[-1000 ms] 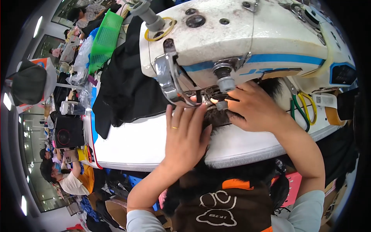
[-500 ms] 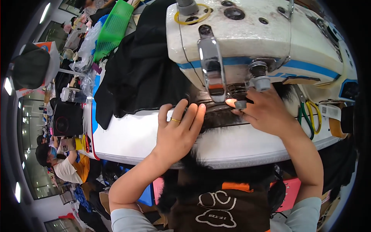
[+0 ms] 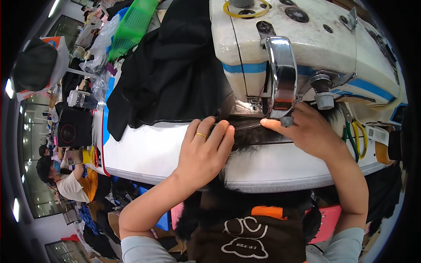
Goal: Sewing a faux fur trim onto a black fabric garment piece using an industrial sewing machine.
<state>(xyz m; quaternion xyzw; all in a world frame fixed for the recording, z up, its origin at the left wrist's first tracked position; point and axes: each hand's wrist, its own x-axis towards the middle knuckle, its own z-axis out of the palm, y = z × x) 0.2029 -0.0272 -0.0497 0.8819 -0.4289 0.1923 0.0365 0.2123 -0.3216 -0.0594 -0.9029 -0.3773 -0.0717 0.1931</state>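
Note:
My left hand (image 3: pixel 202 151), with a ring on one finger, lies bent with its fingertips pressed at the edge of a black cloth (image 3: pixel 175 70) and a dark strip. Along that dark fur-trimmed strip (image 3: pixel 258 133), the index finger of my right hand (image 3: pixel 313 133) is stretched out, its tip on a seam line. The other right fingers curl partly out of sight under the silver lever (image 3: pixel 283 74). A small grey piece (image 3: pixel 286 121) sits by the right fingers. Just beyond the strip is the presser foot (image 3: pixel 254 103) of a white sewing machine (image 3: pixel 245 39).
Green-and-yellow-handled scissors (image 3: pixel 354 136) lie right of my right hand. A green basket (image 3: pixel 131 30) stands far left behind the cloth, near a black speaker-like box (image 3: pixel 74 128). The white table (image 3: pixel 144 153) has a curved front edge. Another person (image 3: pixel 72 179) sits at far left.
The view has shifted, so the machine appears farther right and its presser foot shows beside the lever. My right index finger has straightened along the strip; my left hand stays nearly in place.

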